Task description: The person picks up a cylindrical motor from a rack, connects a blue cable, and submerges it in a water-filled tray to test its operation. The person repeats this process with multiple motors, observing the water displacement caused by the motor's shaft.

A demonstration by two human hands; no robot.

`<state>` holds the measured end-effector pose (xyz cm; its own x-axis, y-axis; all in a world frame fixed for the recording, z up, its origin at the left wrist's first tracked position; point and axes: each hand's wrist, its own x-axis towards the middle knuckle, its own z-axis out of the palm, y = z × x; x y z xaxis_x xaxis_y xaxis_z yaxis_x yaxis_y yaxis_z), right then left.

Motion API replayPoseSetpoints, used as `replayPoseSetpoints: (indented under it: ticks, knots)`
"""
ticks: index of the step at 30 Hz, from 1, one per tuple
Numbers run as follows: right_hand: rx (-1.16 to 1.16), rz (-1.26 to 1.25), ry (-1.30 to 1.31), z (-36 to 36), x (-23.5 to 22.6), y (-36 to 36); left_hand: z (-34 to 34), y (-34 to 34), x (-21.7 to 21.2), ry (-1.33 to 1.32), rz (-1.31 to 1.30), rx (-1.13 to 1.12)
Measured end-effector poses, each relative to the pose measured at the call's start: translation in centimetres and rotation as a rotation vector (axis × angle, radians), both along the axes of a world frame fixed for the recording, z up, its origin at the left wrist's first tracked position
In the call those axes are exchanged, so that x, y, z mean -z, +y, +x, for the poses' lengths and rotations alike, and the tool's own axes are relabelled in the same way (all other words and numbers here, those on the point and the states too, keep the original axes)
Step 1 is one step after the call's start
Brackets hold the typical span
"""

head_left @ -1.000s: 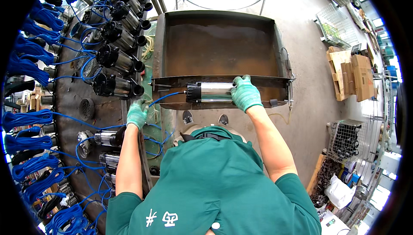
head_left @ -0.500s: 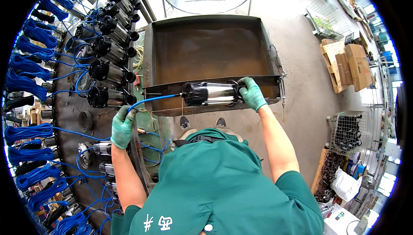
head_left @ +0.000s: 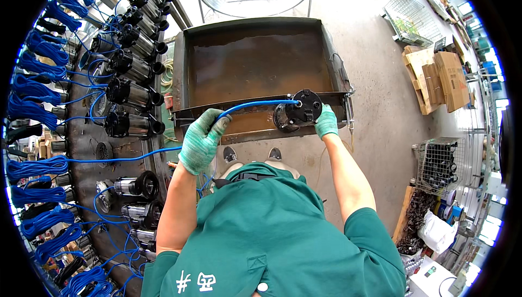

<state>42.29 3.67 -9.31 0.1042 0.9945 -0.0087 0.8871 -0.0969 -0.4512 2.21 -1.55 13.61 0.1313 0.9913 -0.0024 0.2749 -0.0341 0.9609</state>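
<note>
Pump (head_left: 305, 107): hangs over the front trough (head_left: 247, 136) of the brown tank (head_left: 250, 23), black round cap facing up at the camera; can't tell whether the lower end touches anything.
Long axis: near upright, some tilt, viewed almost end-on; runs down from the cap, part of the body showing just left of it, rest hidden.
Right hand (head_left: 327, 121): nearer one, touching; sits just right of the pump, clamped on its side, exact hold hidden behind the cap.
Left hand (head_left: 202, 140): well apart from the pump, to its left and closer to the body; clamped on the blue cable (head_left: 255, 103).
Cable path: leaves the cap, bows left over the trough to the left hand, then on across the surface (head_left: 87, 134) toward a coil (head_left: 35, 167).
Key relation: pump between both hands side to side, tight against the right.
Load: probably all on the right hand; cable bowed, likely carries little.
</note>
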Motion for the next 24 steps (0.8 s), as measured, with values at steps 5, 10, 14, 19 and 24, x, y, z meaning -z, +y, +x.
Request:
replayPoseSetpoints:
  ticks: [5, 10, 14, 19, 24]
  knots:
    - [0.015, -0.017, 0.004, 0.0, 0.3, 0.2, 0.4, -1.1, 0.5, 0.004, -0.196, 0.027]
    - [0.03, -0.018, 0.025, -0.3, 0.0, 0.1, 0.3, -1.3, 0.7, -0.013, -0.212, 0.024]
    - [0.048, -0.066, 0.039, -0.1, 0.3, 0.0, 0.8, -1.5, 0.3, -0.036, -0.223, 0.02]
    - [0.041, -0.08, 0.009, -0.3, 0.5, 0.2, 0.4, -1.5, 0.0, -0.02, -0.224, 0.058]
    - [0.037, -0.054, 0.028, 0.6, 2.7, 0.5, -0.4, -1.2, 1.1, -0.164, -0.205, -0.016]
